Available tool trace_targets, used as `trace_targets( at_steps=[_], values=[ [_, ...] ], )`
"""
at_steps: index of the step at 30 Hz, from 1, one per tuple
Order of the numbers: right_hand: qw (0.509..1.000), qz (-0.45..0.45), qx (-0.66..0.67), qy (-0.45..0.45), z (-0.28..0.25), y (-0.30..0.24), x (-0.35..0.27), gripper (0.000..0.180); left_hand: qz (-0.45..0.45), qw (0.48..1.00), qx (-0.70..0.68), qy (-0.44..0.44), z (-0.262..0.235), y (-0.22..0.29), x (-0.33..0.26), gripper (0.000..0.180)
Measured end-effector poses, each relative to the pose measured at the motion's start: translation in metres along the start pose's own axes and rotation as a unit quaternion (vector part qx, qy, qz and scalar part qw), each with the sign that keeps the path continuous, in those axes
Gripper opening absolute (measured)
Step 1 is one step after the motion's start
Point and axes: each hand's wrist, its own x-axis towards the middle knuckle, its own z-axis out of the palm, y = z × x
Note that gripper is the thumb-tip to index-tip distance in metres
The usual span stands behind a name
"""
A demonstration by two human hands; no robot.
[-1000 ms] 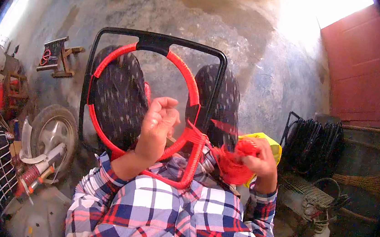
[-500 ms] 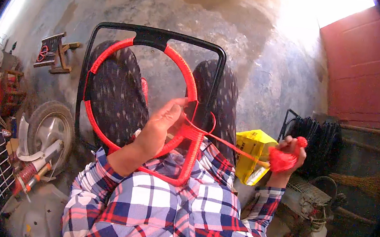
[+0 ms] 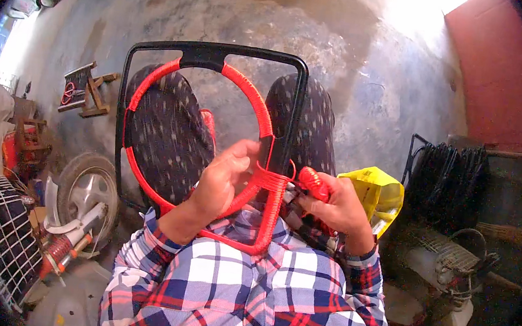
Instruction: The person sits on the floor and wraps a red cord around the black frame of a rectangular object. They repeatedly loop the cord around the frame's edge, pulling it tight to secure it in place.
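A black square frame (image 3: 203, 53) with a round ring inside rests upright over my lap. Red cord (image 3: 252, 91) is wound tightly around much of the ring and the frame's near right corner; the far edge and a few joints are bare black. My left hand (image 3: 223, 175) is closed at the ring's right side, its fingertips pinched beside the bare black joint. Just right of the frame, my right hand (image 3: 339, 207) is closed round a bundle of red cord (image 3: 313, 184). A short loop of cord shows between the bundle and the wound corner.
A yellow bag (image 3: 378, 196) stands beyond my right hand. Further right are a stack of black frames (image 3: 448, 175) and a red panel (image 3: 503, 67). On the left stand a wheel (image 3: 90, 189), a white wire grid (image 3: 6, 226) and a small wooden stool (image 3: 94, 97).
My right hand has come inward from the far right to the frame's side, bringing the cord bundle; the stretched cord has gone slack. My left hand stays at the ring.
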Motion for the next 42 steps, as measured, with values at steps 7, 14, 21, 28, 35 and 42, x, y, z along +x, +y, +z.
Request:
trace_targets(
  at_steps=[7,14,21,28,35,42],
  values=[
    [0.994,0.06,0.048,0.073,-0.018,0.028,-0.018,0.022,-0.008,0.998,-0.066,-0.005,-0.001,-0.005,0.002,0.028],
    [0.979,0.077,0.145,0.121,-0.005,0.029,-0.031,0.018,-0.058,0.994,-0.05,0.072,0.006,-0.002,0.005,0.009],
    [0.94,0.115,0.24,0.216,0.006,0.036,-0.026,0.015,-0.052,0.996,0.03,0.058,-0.01,-0.01,0.003,0.006],
    [0.963,0.099,0.152,0.197,0.014,0.043,-0.033,0.016,-0.082,0.993,-0.003,0.089,0.006,0.0,0.003,0.005],
    [0.972,0.139,0.069,0.178,0.0,0.043,-0.023,0.018,-0.089,0.993,0.043,0.066,0.003,0.0,0.003,0.005],
    [0.955,0.071,0.004,0.286,-0.035,0.018,-0.002,0.043,-0.107,0.991,-0.036,0.075,-0.006,-0.01,0.008,0.015]
  ],
)
